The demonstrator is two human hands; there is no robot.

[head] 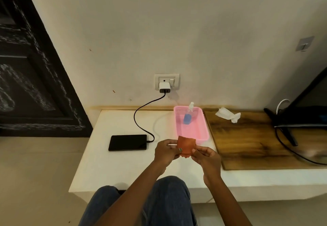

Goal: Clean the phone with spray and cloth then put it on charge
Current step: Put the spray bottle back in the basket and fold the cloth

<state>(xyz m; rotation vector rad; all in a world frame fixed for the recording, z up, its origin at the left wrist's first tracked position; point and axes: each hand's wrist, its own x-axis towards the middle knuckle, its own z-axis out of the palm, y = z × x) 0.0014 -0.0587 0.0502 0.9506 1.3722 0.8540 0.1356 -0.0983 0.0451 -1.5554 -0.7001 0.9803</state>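
Observation:
A black phone (pixel 127 142) lies flat on the white shelf (pixel 113 169), with the black charging cable (pixel 139 117) plugged into its right end. The cable runs up to a white charger (pixel 164 87) in the wall socket. A small orange cloth (pixel 186 146) is held above the shelf's middle. My left hand (pixel 166 152) pinches its left side and my right hand (pixel 206 155) pinches its right side. A spray bottle (pixel 188 115) with blue liquid stands in the pink basket (pixel 201 132) just beyond the cloth.
A wooden board (pixel 251 142) covers the shelf to the right, with a crumpled white tissue (pixel 228 114) on it. A dark screen with cables (pixel 300 116) stands at the far right. A dark carved door (pixel 31 70) fills the left. My knees are below the shelf edge.

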